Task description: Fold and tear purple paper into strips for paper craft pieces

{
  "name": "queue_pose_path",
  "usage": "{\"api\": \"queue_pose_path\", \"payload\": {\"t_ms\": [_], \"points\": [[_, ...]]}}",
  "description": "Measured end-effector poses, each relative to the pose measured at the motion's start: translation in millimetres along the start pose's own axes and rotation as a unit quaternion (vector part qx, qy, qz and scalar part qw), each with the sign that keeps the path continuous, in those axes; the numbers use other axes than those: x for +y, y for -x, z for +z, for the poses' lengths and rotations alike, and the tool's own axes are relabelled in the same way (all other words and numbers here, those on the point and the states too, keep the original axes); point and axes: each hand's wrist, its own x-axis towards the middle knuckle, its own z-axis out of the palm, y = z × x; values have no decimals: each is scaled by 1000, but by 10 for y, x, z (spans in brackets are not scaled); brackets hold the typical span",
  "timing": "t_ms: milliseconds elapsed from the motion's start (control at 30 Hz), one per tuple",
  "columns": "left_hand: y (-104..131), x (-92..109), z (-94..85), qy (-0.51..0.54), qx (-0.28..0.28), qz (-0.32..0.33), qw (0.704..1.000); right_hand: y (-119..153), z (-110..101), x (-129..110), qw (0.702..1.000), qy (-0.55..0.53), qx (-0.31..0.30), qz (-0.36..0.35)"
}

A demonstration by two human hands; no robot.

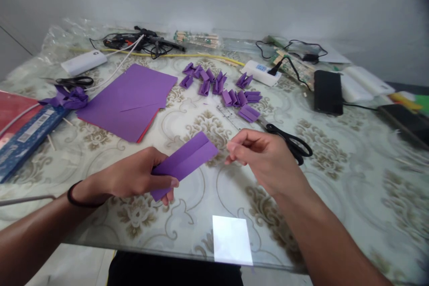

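A purple paper strip with a lengthwise crease is held by my left hand, thumb on top and fingers beneath. Just right of the strip's far end is my right hand, its fingers curled and thumb near the index finger, with nothing visible in them. Several folded purple paper pieces lie in a loose cluster beyond my hands. Black-handled scissors rest behind my right hand, their blades near one folded piece. A clear ruler lies beside them.
Purple sheets with red beneath lie at the left, near crumpled purple paper and a blue package. A power strip, a black phone, a white power bank and cables sit farther back.
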Motion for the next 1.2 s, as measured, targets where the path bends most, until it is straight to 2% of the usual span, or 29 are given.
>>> {"api": "queue_pose_path", "payload": {"t_ms": [33, 100, 267, 400, 567, 767, 967, 1200], "points": [[-1, -2, -2, 10, -1, 2, 1000, -6, -19, 0, 1000, -28, 10, -7], [-4, -12, 1, 32, 0, 6, 999, -2, -23, 0, 997, -70, -10, -13], [-10, -44, 40, 78, -1, 10, 997, 99, 173, 15, 987, -32, -151, 54], [-23, -51, 81, 93, -25, 11, 995, 193, 372, 62, 981, -23, -158, 114], [-32, -31, 118, 51, -23, 2, 998, 241, 471, 133, 979, -14, -171, 111], [-17, -35, 122, 6, -19, -13, 1000, 257, 487, 97, 971, -6, -220, 97], [6, 10, 124, -32, -34, -5, 999, 262, 487, 92, 972, 33, -208, 103], [22, 32, 61, -41, -47, -12, 998, 201, 400, 76, 983, 62, -159, 74]]}}
